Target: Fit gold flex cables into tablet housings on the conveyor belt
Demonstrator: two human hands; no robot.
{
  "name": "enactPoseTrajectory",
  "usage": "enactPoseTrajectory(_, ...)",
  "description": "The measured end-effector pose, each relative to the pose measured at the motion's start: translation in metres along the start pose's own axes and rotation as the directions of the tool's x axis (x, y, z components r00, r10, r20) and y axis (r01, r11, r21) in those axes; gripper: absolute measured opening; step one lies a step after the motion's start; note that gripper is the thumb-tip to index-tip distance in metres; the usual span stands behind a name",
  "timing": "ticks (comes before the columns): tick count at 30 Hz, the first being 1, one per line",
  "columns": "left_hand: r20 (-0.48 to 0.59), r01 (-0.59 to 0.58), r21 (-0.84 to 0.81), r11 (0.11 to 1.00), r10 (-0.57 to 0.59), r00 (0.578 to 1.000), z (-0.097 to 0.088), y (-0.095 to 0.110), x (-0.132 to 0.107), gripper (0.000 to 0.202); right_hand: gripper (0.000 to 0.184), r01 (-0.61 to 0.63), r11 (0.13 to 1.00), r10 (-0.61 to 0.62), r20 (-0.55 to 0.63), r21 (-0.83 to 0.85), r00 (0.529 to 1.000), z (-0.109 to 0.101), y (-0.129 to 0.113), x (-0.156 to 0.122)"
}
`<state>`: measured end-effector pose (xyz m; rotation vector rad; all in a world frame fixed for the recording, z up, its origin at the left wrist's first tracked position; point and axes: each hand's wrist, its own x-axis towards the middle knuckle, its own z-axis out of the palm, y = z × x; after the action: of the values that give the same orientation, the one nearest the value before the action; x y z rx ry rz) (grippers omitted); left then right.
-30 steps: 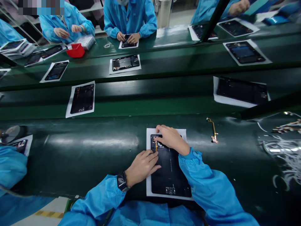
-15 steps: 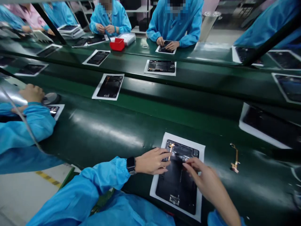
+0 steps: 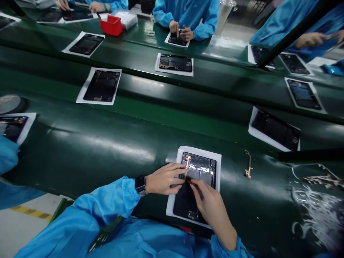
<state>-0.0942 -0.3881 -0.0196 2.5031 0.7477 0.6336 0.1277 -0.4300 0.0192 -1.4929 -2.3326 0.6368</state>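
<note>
In front of me a black tablet housing [image 3: 180, 203] lies with its inside facing up on a white sheet [image 3: 218, 168]. A copper-coloured flex cable [image 3: 187, 163] runs along the housing's upper left part. My left hand [image 3: 164, 179], a watch on its wrist, lies over the left edge with fingers stretched and apart, their tips beside the cable. My right hand [image 3: 211, 200] is closed in a pinch at the cable's lower end, which the fingertips partly hide. A second flex cable [image 3: 248, 165] rests on the green bench to the right.
Several more tablet housings on sheets stand around, one [image 3: 102, 86] beyond my left hand and one [image 3: 276, 129] at right. Clear plastic scraps [image 3: 319, 211] and more flex cables [image 3: 324, 180] lie far right. Across the bench, a co-worker's hands [image 3: 180, 31] are on another housing. A red bin [image 3: 111, 25] stands behind.
My right hand has shifted left across the housing, from its middle to the flex cable's lower end. My left hand stays at the left edge. The view has turned rightward and down.
</note>
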Motion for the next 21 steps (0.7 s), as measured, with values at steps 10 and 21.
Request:
enactPoseTrajectory(10, -0.01, 0.12, -0.081, 0.989, -0.121, 0.993, -0.003, -0.004, 0.0, 0.058, 0.022, 0.068, 0.978, -0.06, 0.044, -0.198, 0.997, 0.014, -0.019, 0.009)
enactPoseTrajectory(21, 0.026, 0.135, -0.102, 0.986, -0.133, 0.991, 0.0, -0.007, -0.001, 0.07, 0.016, -0.068, 0.994, 0.073, -0.061, 0.082, 0.995, 0.015, -0.015, 0.003)
